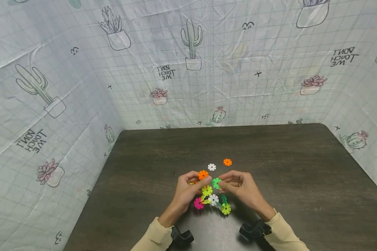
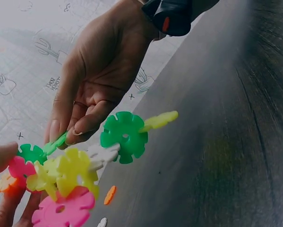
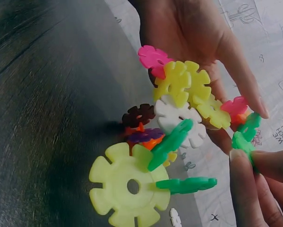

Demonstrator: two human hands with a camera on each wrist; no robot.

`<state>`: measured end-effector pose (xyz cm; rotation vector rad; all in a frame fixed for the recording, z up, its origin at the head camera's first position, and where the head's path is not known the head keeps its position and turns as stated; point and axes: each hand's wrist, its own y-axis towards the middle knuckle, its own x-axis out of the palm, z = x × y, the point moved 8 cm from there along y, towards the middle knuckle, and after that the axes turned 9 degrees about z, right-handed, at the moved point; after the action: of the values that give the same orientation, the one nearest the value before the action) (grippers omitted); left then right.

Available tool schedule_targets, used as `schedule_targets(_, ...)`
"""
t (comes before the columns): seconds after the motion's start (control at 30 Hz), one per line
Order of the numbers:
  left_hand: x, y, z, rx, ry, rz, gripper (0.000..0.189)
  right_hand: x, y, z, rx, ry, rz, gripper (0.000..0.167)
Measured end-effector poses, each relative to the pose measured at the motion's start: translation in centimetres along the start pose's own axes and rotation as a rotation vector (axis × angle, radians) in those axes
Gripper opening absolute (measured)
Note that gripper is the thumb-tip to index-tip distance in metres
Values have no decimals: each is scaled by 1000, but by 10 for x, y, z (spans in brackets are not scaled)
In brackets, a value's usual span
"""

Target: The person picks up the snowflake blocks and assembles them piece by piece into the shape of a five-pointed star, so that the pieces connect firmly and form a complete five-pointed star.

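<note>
My left hand holds a joined cluster of notched plastic flower discs. In the right wrist view the cluster has a white disc, a pink disc, yellow discs, and a large yellow-green disc with green discs slotted in it. My right hand pinches a green disc between thumb and fingers. That disc meets another green disc beside my left thumb; whether their notches are locked, I cannot tell. An orange disc shows at my left fingertips.
Beyond my hands, a loose white disc and a loose orange disc lie on the dark wooden table. A cactus-printed cloth surrounds the table's back and sides. Each wrist wears a black camera mount.
</note>
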<state>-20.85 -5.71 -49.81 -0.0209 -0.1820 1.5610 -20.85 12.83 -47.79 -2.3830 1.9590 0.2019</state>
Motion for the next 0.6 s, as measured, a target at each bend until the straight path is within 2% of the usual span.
schedule_targets(0.13,-1,1,1,5,-16,15,24,0,-1,-4,-23,1,14,22)
schedule_targets(0.6,-3,1,-2,-2,-33,7,28,3,-1,-7,-64,22,57,19)
